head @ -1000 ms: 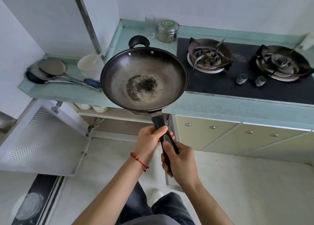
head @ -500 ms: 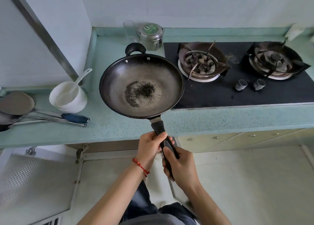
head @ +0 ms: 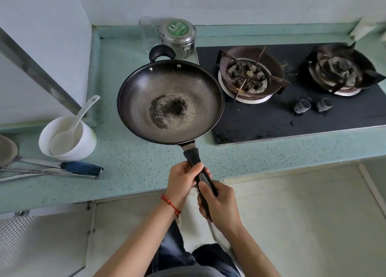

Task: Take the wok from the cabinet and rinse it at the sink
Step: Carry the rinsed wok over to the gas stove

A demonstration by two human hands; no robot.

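At centre frame, a round dark metal wok [head: 170, 102] with a blackened patch in its base is held over the speckled green countertop [head: 133, 161]. Left hand [head: 183, 182] and right hand [head: 219, 203] curl their fingers tightly around its black handle [head: 195, 159].

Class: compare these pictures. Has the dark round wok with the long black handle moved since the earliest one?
Yes. The wok has come up and inward over the green speckled countertop, beside the black stove.

Only marking – green round label on lid of steel canister [head: 177, 37], behind the wok [head: 170, 103]: white logo, small print under it too blurred to read.
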